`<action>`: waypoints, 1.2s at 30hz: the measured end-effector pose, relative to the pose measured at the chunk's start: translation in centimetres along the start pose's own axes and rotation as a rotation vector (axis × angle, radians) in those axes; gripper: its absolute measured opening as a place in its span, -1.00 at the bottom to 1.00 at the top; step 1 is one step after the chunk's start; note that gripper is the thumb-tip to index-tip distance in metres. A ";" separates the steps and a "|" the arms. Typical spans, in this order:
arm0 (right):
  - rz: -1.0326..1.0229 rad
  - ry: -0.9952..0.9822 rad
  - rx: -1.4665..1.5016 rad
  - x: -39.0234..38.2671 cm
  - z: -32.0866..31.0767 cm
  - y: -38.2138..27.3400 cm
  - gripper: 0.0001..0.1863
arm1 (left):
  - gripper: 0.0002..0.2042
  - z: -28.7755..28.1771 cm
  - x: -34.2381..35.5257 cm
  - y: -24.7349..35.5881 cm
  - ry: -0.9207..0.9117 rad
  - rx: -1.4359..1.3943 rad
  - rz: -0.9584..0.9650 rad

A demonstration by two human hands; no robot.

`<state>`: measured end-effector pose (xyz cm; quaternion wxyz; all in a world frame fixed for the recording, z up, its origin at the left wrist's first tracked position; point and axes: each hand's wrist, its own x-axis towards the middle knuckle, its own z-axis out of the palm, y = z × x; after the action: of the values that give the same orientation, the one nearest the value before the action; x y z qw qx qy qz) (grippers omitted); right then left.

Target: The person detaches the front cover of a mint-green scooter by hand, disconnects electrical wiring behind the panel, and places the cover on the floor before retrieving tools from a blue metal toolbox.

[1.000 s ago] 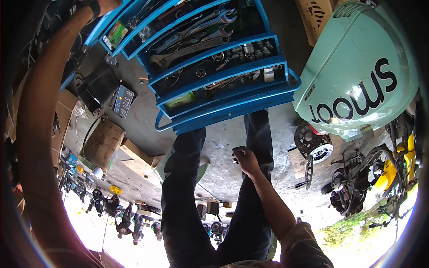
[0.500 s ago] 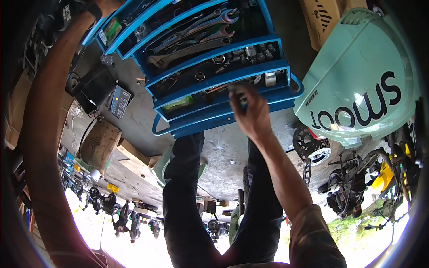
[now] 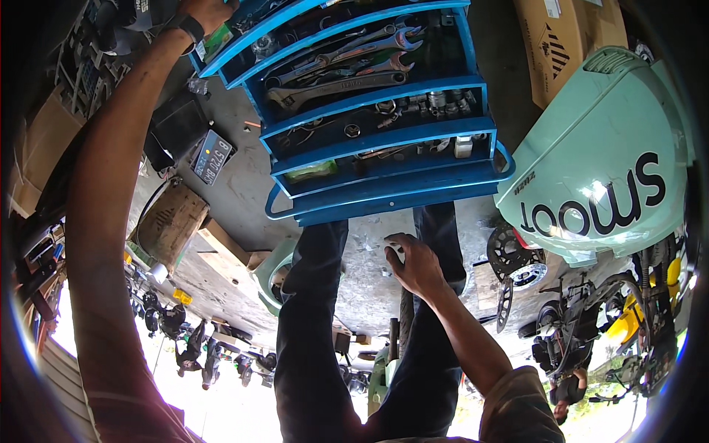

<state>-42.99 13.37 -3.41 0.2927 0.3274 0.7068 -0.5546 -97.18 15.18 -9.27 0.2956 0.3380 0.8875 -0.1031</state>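
A blue metal cantilever toolbox [image 3: 391, 192] stands opened out, its stepped trays showing. Wrenches [image 3: 347, 87] lie in a middle tray, with sockets [image 3: 443, 103] in the one nearer me. At the toolbox's far left edge is my left hand [image 3: 209, 10], a dark band on its wrist. Its fingers are bent round the blue edge and partly cut off by the picture's rim. My right hand [image 3: 415, 266] hangs between my knees, just this side of the toolbox and apart from it. Its fingers are curled in toward the thumb; whatever they hold is hidden.
To the right sits a large mint-green motorbike body panel [image 3: 591, 170], with a cardboard box [image 3: 569, 44] behind it. A dark toothed disc [image 3: 509, 251] lies below the panel. On the left are a licence plate [image 3: 212, 157] and a wooden block [image 3: 168, 225]. Other people are farther off.
My right hand has drawn back from the toolbox's near trays to between my knees. The whole view has shifted a little; my left hand stays at the toolbox's edge.
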 end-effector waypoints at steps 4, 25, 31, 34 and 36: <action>0.068 0.097 0.102 -0.5 0.3 0.4 -0.78 | -0.42 -0.1 -0.2 1.5 0.033 -0.019 -0.035; 0.282 0.220 0.303 0.6 6.2 5.8 -0.82 | -0.46 -3.5 -0.5 10.9 -0.023 0.136 0.032; 0.210 0.223 0.418 1.0 6.9 4.5 -0.83 | -0.49 -2.9 6.0 3.1 -0.394 -0.714 0.027; 0.231 0.239 0.418 0.8 6.9 5.6 -0.82 | -0.48 -2.1 4.9 6.0 -0.294 -0.453 0.041; 0.237 0.244 0.417 0.8 7.0 6.1 -0.82 | -0.47 -2.1 3.7 8.8 -0.081 0.250 0.155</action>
<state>-38.29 7.66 -9.12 0.1944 0.5256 0.5641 -0.6064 -94.53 24.54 -9.62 0.2938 0.4351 0.8265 -0.2032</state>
